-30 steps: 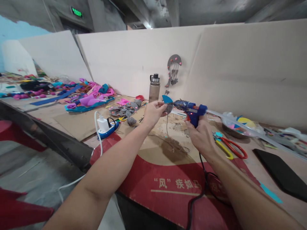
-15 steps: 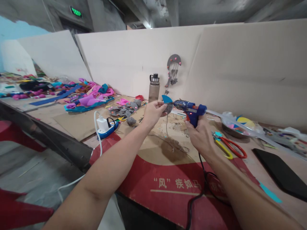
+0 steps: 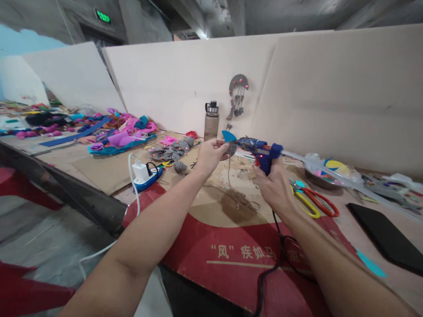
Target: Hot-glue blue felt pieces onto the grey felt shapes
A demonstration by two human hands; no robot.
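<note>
Between the thumb and fingers of my left hand [image 3: 211, 155] is a small felt piece, with a blue part [image 3: 228, 136] on top and a grey part [image 3: 232, 149] below. Grey yarn [image 3: 229, 174] hangs from it down to the cardboard. My right hand [image 3: 272, 185] grips a blue hot glue gun [image 3: 264, 154], its red light lit. The nozzle points left and meets the felt piece's edge; whether it touches cannot be made out. A clear glue stick [image 3: 297, 157] sticks out of the gun's rear, and a black cord [image 3: 276, 222] runs down from its handle.
A bottle [image 3: 211, 121] stands behind my left hand. Red-handled scissors [image 3: 320, 200], yellow-handled pliers [image 3: 307, 204] and a black phone [image 3: 385, 235] lie right. A blue power strip [image 3: 148, 179], grey yarn ball [image 3: 180, 167] and colourful fabric scraps [image 3: 127, 132] lie left. A grey moon-shaped hanging [image 3: 238, 83] leans on the board.
Almost nothing differs. The view has shifted very slightly, and both hands keep the felt piece and the glue gun in nearly the same position.
</note>
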